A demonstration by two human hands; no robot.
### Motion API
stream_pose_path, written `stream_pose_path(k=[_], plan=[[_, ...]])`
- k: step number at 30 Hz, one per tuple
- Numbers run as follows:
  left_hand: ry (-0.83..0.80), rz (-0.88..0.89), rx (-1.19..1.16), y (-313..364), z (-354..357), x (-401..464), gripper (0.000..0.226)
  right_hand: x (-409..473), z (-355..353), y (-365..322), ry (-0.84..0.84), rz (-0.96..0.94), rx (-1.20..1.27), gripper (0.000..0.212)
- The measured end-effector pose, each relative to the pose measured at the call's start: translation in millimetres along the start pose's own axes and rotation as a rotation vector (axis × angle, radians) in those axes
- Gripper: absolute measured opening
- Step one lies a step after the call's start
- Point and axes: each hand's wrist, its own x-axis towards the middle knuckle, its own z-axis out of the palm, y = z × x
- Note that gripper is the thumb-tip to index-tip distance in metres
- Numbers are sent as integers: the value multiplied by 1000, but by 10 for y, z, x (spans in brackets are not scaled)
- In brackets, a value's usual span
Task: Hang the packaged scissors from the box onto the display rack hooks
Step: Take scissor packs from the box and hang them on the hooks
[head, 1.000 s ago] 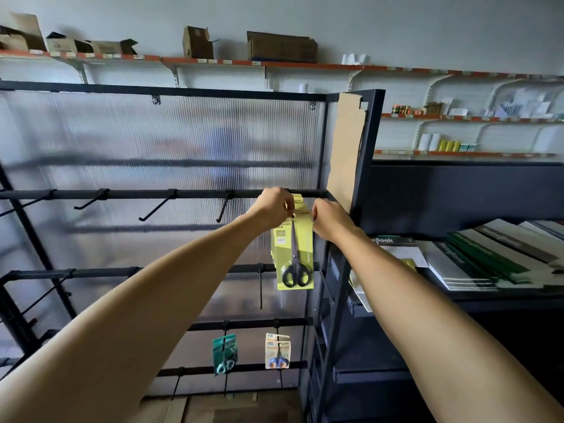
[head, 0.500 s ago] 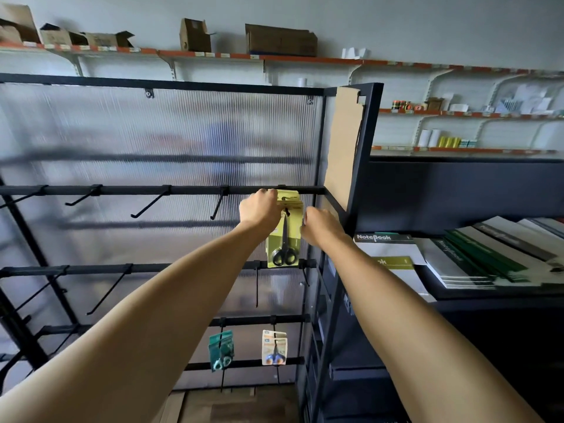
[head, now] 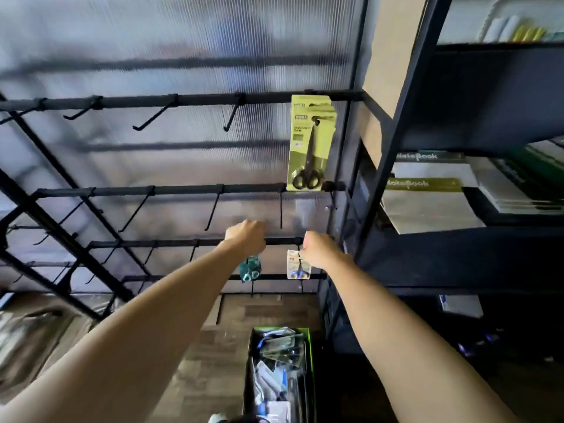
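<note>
From the head view, a yellow pack (head: 309,141) is seen hung on a top-bar hook of the rack (head: 183,100). The step in hand is judged a return to the box (head: 279,374), below on the floor, where another pack must be gripped. Both the left hand (head: 245,238) and right hand (head: 317,250) are held out, loosely curled, with nothing seen held.

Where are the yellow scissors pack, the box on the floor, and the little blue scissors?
Yellow pack (head: 309,141), head view, middle of the front card.
Box (head: 311,361), head view, its green right wall.
Blue scissors (head: 297,271), head view, on the white card, beside the right hand.
</note>
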Motion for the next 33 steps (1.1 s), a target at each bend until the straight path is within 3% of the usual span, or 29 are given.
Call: stream_pose_path(k=[4, 9, 13, 17, 26, 33], plan=[[-106, 30, -15, -145, 647, -46, 23, 34, 756, 119, -77, 17, 72, 25], [-270, 193, 147, -152, 1333, -8, 25, -86, 1474, 382, -194, 143, 148, 21], [-433, 376, 157, -203, 1966, 203, 37, -157, 1964, 726, -205, 362, 265, 27], [-601, 464, 284, -192, 2569, 374, 28, -175, 2498, 951, -238, 596, 393, 29], [-694, 596, 405, -299, 3901, 958, 28, 149, 4119, 1016, -160, 919, 652, 40], [-683, 725, 496, -463, 5145, 1284, 26, 594, 5499, 1194, 23, 1055, 831, 42]])
